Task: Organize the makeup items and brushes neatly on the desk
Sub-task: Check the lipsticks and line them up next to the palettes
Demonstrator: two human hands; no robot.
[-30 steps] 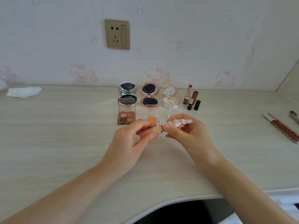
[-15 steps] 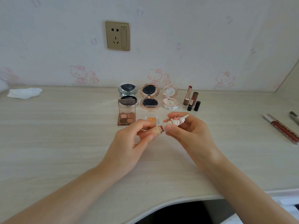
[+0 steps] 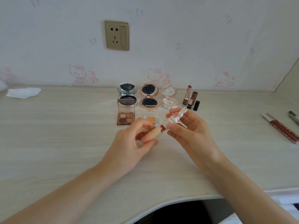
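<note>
Pinched the beige lipstick tube [image 3: 155,131] in left hand [image 3: 129,145], red tip just beside the bunny cap [image 3: 175,117] gripped in right hand [image 3: 192,135].

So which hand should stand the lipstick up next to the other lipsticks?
Probably the left hand: it grips the lipstick, bullet exposed. The right hand holds only the bunny cap, though it is nearer the standing lipsticks.

At frame centre, the left hand [image 3: 129,141] pinched a beige lipstick tube [image 3: 154,132], its red tip exposed. Just right of it, the right hand [image 3: 189,131] held a white bunny-shaped cap [image 3: 176,116]. Compacts [image 3: 148,97] lined the counter [image 3: 64,135] behind.
</note>
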